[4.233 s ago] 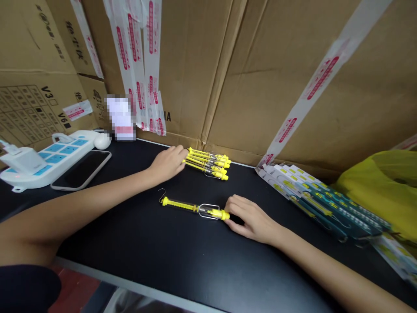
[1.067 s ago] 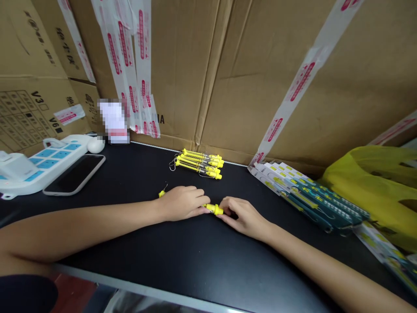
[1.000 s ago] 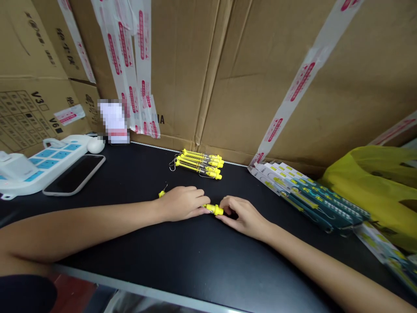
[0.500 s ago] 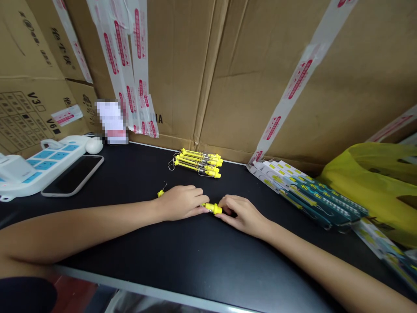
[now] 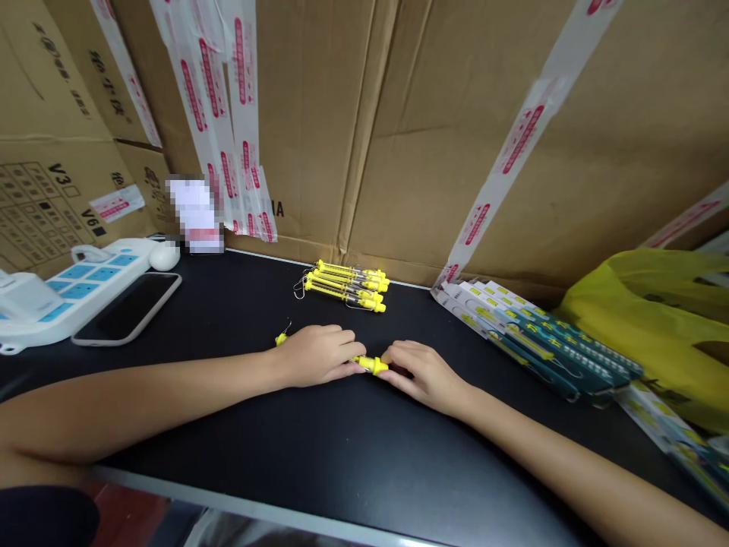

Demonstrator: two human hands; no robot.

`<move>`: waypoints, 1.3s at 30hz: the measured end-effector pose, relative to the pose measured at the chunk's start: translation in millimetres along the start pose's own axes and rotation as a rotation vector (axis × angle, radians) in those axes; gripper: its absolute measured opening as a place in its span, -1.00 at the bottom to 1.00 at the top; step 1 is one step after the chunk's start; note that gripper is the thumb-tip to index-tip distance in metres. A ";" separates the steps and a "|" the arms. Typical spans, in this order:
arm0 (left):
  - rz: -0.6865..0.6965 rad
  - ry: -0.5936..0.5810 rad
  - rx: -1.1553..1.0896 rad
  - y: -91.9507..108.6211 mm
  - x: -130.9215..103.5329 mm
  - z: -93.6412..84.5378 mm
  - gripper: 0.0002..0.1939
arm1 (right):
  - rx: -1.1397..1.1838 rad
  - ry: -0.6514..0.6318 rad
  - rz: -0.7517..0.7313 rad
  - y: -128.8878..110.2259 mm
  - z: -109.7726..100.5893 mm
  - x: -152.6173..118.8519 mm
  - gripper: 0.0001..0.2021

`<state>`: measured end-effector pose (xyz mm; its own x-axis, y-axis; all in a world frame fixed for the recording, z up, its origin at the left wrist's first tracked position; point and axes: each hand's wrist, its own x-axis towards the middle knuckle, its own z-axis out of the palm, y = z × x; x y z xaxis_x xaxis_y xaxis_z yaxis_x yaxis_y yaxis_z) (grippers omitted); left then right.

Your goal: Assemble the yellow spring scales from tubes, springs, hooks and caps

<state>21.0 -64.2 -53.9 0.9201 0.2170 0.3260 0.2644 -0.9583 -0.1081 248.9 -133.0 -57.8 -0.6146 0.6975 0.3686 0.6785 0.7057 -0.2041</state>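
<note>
At the centre of the frame, a person's left hand [image 5: 324, 355] is gripping a yellow spring scale [image 5: 373, 365] around its middle, hiding most of the tube, while its hook is poking out to the left. The right hand [image 5: 424, 372] is pinching the scale's capped right end between thumb and fingers. The left grip is probably steadying the body so the right fingertips can work at the cap. The scale is lying low over the black desk [image 5: 342, 471]. Just above, a cluster of matching scales [image 5: 347, 285] is resting side by side, hooks pointing left, perhaps grouped to stay within reach.

At the right, printed boxes [image 5: 541, 342] are lying fanned in an overlapping row, showing pictures of hooked yellow tubes and large white characters on dark green, too blurred to read surely. A yellow bag [image 5: 643, 327] is slumping behind them. At the left, the cardboard [image 5: 51, 190] is carrying "V3" beside an unfilled square and "V6" beside a blackened one. Near the upper centre, tape [image 5: 242, 61] with red-and-white lettering is covering a word, leaving "IA" showing.
</note>
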 end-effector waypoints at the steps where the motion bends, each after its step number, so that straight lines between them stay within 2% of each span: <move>1: -0.001 0.001 0.001 0.0 0.1 0.0 -0.63 | 0.010 0.020 -0.007 0.1 0.3 -0.5 -0.80; 7: -0.006 0.004 -0.002 -0.1 0.6 0.2 -0.65 | 0.024 0.053 -0.016 -0.5 1.3 -1.8 -0.84; 13: -0.010 0.005 -0.009 -0.5 -0.1 0.4 -0.65 | -0.047 -0.040 0.080 -1.2 -0.7 0.9 -0.79; 17: -0.009 -0.009 -0.013 -0.4 0.0 -0.5 -0.64 | -0.028 -0.060 0.036 -0.6 -0.2 1.3 -0.76; 27: 0.000 -0.016 -0.003 0.3 0.5 -2.0 -0.63 | -0.025 0.063 -0.038 -0.4 -0.3 -1.6 -0.76; 32: 0.011 -0.004 -0.014 0.3 0.3 -1.7 -0.63 | -0.050 -0.025 0.025 0.0 -1.0 -0.2 -0.73; 35: 0.015 -0.002 -0.011 0.6 0.4 -2.5 -0.62 | -0.039 -0.077 0.001 0.0 -0.6 0.7 -0.71; 39: 0.018 0.008 0.007 1.0 0.5 -3.5 -0.62 | -0.003 -0.006 -0.028 0.5 0.4 0.0 -0.74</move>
<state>20.7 -65.6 -50.6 0.9224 0.1980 0.3316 0.2495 -0.9609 -0.1203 249.1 -132.6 -58.2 -0.6357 0.6781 0.3689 0.6620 0.7247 -0.1913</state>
